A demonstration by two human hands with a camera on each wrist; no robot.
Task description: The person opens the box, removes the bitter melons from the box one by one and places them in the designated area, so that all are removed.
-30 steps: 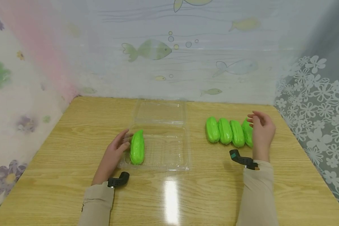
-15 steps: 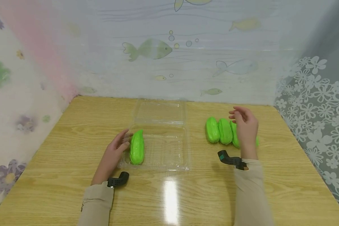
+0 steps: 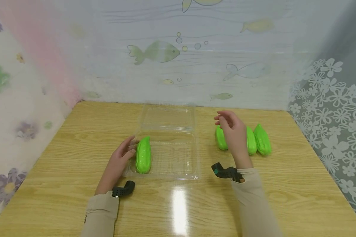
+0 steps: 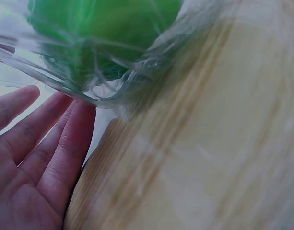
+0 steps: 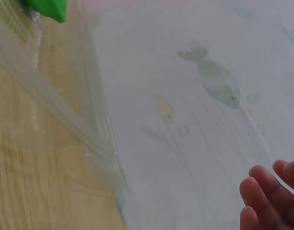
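Observation:
A clear plastic clamshell box [image 3: 172,161] lies with its lid folded back on the wooden table. Along its left side sits one glossy green pod-shaped toy [image 3: 143,156]. My left hand [image 3: 118,164] rests beside that side, and in the left wrist view its straight fingers [image 4: 72,139] are at the clear wall under the green pod [image 4: 113,28]. To the right, a row of more green pods [image 3: 262,141] lies side by side. Over the row's left part hovers my right hand [image 3: 235,136], fingers loosely bent, holding nothing; it partly hides the pods beneath.
A wall sheet printed with fish [image 3: 163,52] stands at the table's far edge. The wooden table [image 3: 299,184] extends to both sides. Patterned sheets flank it, floral at left and grey with white flowers [image 3: 329,115] at right.
My right hand has moved left along the row, from the rightmost pod to the left ones, uncovering the pod at the right end. My left hand and the box stay in place.

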